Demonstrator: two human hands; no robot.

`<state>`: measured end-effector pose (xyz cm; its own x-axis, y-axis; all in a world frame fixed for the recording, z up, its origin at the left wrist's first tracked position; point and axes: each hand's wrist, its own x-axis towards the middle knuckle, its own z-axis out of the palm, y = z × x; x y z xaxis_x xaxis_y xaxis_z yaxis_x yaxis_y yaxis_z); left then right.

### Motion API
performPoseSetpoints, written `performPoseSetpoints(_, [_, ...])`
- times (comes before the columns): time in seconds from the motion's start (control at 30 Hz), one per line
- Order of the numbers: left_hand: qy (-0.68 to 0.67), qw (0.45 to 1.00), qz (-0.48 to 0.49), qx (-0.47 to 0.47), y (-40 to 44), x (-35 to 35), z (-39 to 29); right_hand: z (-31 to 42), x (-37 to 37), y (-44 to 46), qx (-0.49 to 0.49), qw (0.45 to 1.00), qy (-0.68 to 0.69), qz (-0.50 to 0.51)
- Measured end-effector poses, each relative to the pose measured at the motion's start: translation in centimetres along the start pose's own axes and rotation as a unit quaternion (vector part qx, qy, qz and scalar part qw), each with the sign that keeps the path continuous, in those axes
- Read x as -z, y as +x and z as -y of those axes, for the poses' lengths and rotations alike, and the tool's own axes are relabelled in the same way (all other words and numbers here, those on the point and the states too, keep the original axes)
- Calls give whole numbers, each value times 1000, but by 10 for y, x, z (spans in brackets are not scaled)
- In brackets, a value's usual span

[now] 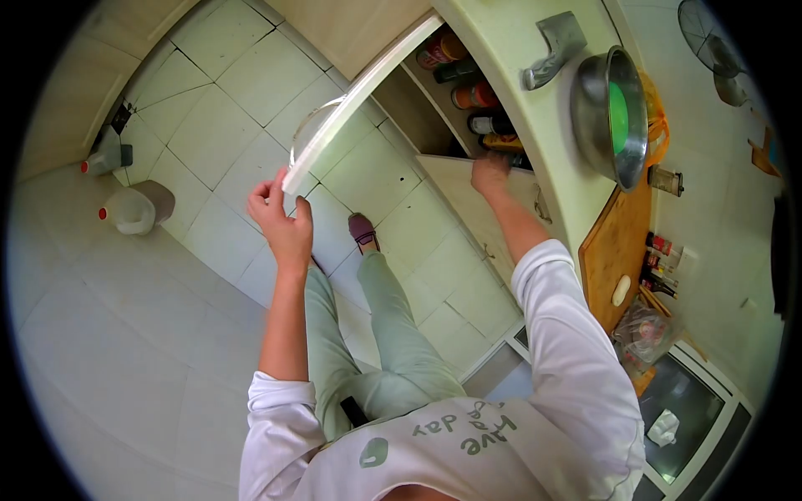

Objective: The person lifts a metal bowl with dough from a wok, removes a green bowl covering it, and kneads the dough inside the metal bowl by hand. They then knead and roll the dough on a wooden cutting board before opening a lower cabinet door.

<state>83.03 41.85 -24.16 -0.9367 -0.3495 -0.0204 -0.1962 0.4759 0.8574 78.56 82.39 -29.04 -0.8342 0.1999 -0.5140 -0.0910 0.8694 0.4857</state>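
Note:
My left hand (282, 219) is at the free edge of an open cabinet door (359, 92), its fingers bent against the corner. My right hand (491, 173) reaches to the opening of the cabinet under the counter, beside the top edge of another cabinet door (472, 196). Its fingers are partly hidden by the bottles there. Inside the cabinet lie several bottles and jars, among them a dark bottle (491, 123), an orange-capped jar (474, 95) and a yellow-labelled container (501, 143) close to my right fingers.
On the counter (535, 108) stand a steel basin (593, 117) with something green inside and a cleaver (558, 50). A wooden cutting board (614, 250) lies nearer me. Plastic jugs (142, 207) stand on the floor at the left.

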Motion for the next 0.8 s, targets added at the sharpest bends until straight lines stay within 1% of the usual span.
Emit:
performPoseSetpoints(0.03, [22, 999, 20, -24, -5, 3, -5, -3, -7, -3, -1, 999, -31, -11])
performPoseSetpoints(0.07, [44, 997, 41, -48, -11, 2, -12, -4, -14, -6, -4, 1000, -30, -7])
performPoseSetpoints(0.1, [50, 996, 27, -75, -18, -2, -15, 2, 0, -17, 26, 999, -37, 29])
performPoseSetpoints(0.13, [46, 996, 32, -76, -23, -4, -14, 14, 11, -25, 54, 995, -45, 64])
performPoseSetpoints(0.2, [54, 993, 70, -84, -38, -12, -17, 42, -18, -44, 76, 994, -38, 70])
performPoseSetpoints(0.23, [57, 989, 62, -118, -45, -19, -21, 55, -25, -64, 86, 992, -20, 85])
performPoseSetpoints(0.27, [55, 989, 65, -120, -51, -25, -23, 70, -31, -85, 96, 990, -2, 101])
performPoseSetpoints(0.33, [43, 983, 90, -152, -64, -38, -29, 94, -62, -114, 127, 974, 36, 182])
performPoseSetpoints(0.37, [50, 980, 87, -171, -68, -45, -33, 100, -54, -132, 148, 972, 20, 183])
performPoseSetpoints(0.4, [48, 980, 90, -173, -71, -52, -38, 104, -43, -145, 168, 969, 4, 184])
performPoseSetpoints(0.43, [44, 979, 95, -174, -75, -59, -43, 105, -47, -150, 166, 968, 6, 186])
performPoseSetpoints(0.5, [40, 978, 93, -182, -85, -75, -49, 107, -63, -160, 141, 960, 43, 237])
performPoseSetpoints(0.53, [37, 978, 98, -182, -91, -82, -52, 107, -75, -165, 137, 959, 44, 242])
performPoseSetpoints(0.6, [14, 981, 104, -162, -100, -98, -60, 105, -86, -167, 160, 939, 82, 294])
performPoseSetpoints(0.63, [14, 981, 106, -162, -103, -105, -63, 101, -87, -170, 160, 938, 83, 295])
performPoseSetpoints(0.7, [4, 983, 81, -165, -108, -116, -67, 96, -87, -176, 192, 914, 114, 339])
performPoseSetpoints(0.73, [7, 983, 81, -163, -109, -120, -67, 95, -91, -175, 195, 913, 114, 340])
performPoseSetpoints(0.8, [8, 984, 72, -161, -113, -128, -65, 93, -100, -172, 221, 889, 114, 386])
